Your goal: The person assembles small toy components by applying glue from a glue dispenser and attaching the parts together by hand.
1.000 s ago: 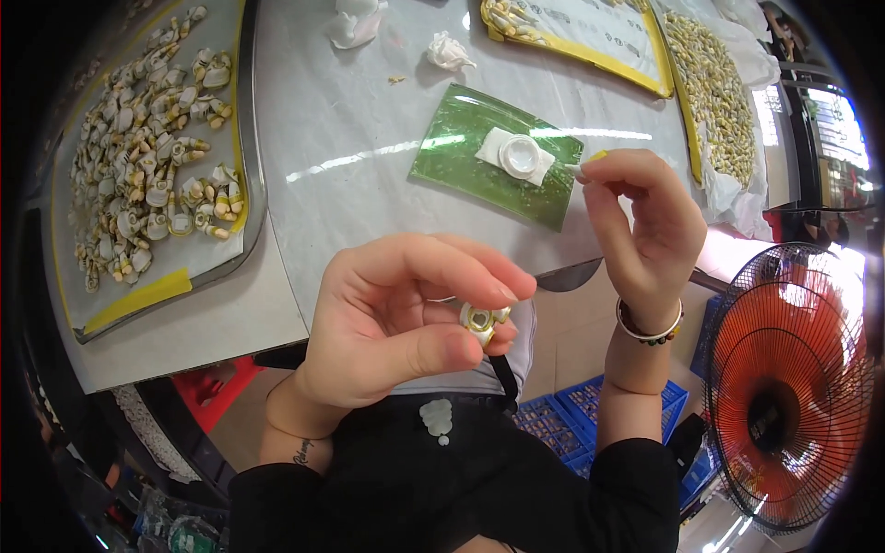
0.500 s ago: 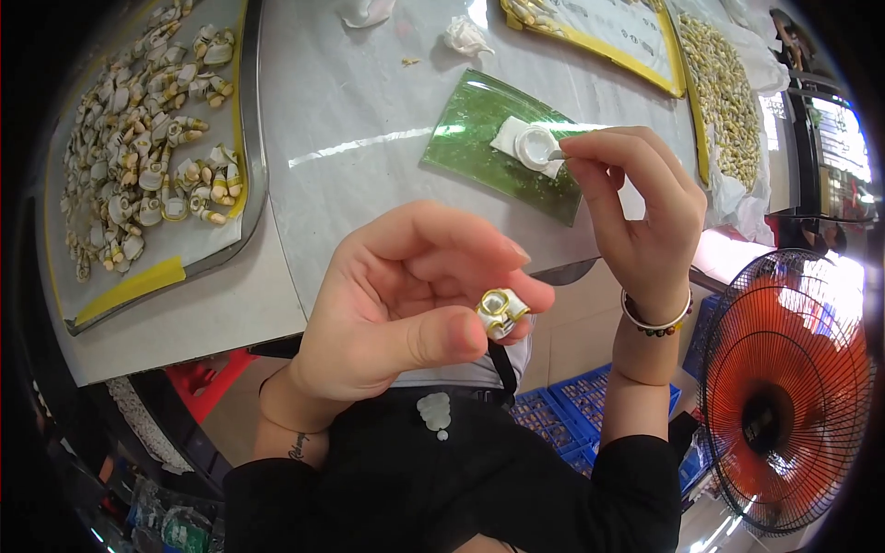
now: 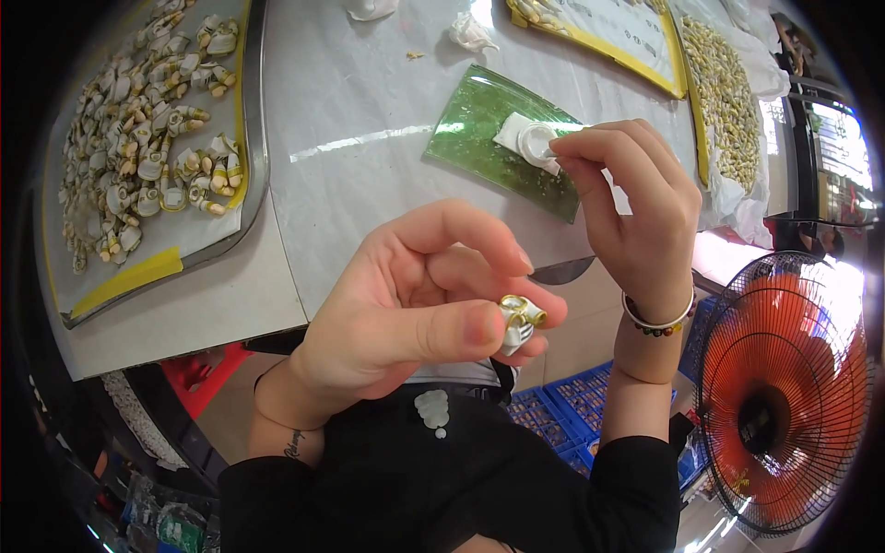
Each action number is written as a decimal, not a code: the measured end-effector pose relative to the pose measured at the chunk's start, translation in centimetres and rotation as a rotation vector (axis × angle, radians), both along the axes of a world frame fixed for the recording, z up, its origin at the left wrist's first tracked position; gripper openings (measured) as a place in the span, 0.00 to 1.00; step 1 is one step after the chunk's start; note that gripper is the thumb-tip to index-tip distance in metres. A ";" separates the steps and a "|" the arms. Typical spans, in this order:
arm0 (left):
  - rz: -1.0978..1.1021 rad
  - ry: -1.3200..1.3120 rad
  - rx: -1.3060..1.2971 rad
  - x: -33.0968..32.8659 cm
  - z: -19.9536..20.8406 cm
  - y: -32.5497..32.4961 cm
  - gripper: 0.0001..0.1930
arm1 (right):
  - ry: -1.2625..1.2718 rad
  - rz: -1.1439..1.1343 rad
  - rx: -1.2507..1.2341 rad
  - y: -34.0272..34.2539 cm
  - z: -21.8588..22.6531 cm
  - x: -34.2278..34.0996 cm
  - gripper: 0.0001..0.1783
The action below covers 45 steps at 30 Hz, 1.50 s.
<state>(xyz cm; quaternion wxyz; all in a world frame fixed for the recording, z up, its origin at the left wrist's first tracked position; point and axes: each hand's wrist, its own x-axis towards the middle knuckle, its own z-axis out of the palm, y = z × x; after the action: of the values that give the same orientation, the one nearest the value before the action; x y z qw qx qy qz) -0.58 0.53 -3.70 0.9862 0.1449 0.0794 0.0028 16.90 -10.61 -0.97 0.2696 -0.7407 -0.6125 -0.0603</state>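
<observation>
Between the thumb and fingers of my left hand (image 3: 433,295) is a small white figurine piece with gold trim (image 3: 520,324), held above my lap. My right hand (image 3: 645,198) is pinched, its fingertips at the rim of a small round white dish (image 3: 536,144). Whatever sits in that pinch is too small to make out. Beneath the dish lies a white pad (image 3: 507,132) on a green glass plate (image 3: 466,115), whose right edge is partly behind my right hand.
At the left a tray (image 3: 175,267) edged with yellow tape holds many white and gold pieces. More pieces fill another tray (image 3: 678,78) and a heap (image 3: 724,101) at the far right. Crumpled tissue (image 3: 472,32) lies beyond the plate. An orange fan (image 3: 784,387) and blue crates (image 3: 562,405) stand below the table.
My left hand has turned the figurine piece and shifted it slightly right and down. My right fingertips have moved a little left, closer over the dish.
</observation>
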 end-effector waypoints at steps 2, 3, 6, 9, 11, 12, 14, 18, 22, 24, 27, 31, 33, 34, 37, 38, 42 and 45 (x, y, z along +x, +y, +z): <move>-0.018 0.003 -0.028 0.0 0.0 -0.2 0.21 | 0.097 -0.040 0.063 -0.2 0.6 -0.2 0.08; -0.042 0.009 -0.056 -0.1 0.0 -0.2 0.20 | 0.206 -0.010 0.142 -0.5 1.0 -0.5 0.08; -0.137 0.045 -0.122 0.2 0.6 -0.5 0.19 | 0.337 0.076 0.329 -1.6 2.2 -1.1 0.06; -0.154 0.072 -0.155 0.4 1.0 -0.8 0.17 | 0.356 0.271 0.291 -1.3 3.5 -2.2 0.04; -0.135 0.077 -0.158 0.3 0.9 -0.7 0.16 | 0.356 0.227 0.367 -0.6 2.8 -3.3 0.06; -0.124 0.082 -0.162 0.2 0.8 -0.7 0.16 | 0.357 0.233 0.367 -0.5 2.7 -3.4 0.06; -0.138 0.082 -0.175 0.3 0.7 -1.0 0.16 | 0.300 0.217 0.335 -0.6 2.9 -3.5 0.08; -0.161 0.091 -0.207 0.5 0.7 -1.2 0.16 | 0.301 0.213 0.346 -0.7 2.7 -3.5 0.07; -0.164 0.093 -0.217 0.4 0.6 -1.4 0.17 | 0.290 0.206 0.349 -0.9 2.7 -3.8 0.07; -0.170 0.087 -0.222 0.4 0.9 -1.5 0.16 | 0.286 0.192 0.344 -1.1 2.8 -3.9 0.07; -0.185 0.099 -0.259 0.3 0.4 -1.4 0.15 | 0.244 0.195 0.341 -0.9 2.5 -3.8 0.07; -0.184 0.093 -0.272 0.2 0.4 -1.8 0.14 | 0.258 0.248 0.312 -1.2 2.2 -3.6 0.07; -0.144 0.108 -0.229 0.3 0.5 -2.0 0.14 | 0.313 0.242 0.309 -1.4 2.0 -3.6 0.07; -0.146 0.106 -0.232 0.3 0.5 -2.0 0.14 | 0.361 0.240 0.307 -1.6 2.0 -3.7 0.07; -0.191 0.085 -0.239 0.4 0.4 -2.0 0.14 | 0.423 0.224 0.311 -2.1 1.9 -3.9 0.09; -0.193 0.084 -0.236 0.4 0.4 -2.0 0.15 | 0.439 0.212 0.319 -2.1 1.9 -4.0 0.09; -0.204 0.066 -0.216 0.5 0.3 -2.0 0.15 | 0.459 0.203 0.344 -2.0 1.7 -4.1 0.09; -0.199 0.048 -0.206 0.5 0.2 -2.2 0.15 | 0.459 0.214 0.387 -2.1 1.7 -4.0 0.10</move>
<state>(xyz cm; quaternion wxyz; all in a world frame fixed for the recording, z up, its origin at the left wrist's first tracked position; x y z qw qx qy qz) -0.09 -1.66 -3.46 0.9891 0.0500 0.0880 -0.1065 12.85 -12.73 0.69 0.5415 -0.6014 -0.5871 0.0218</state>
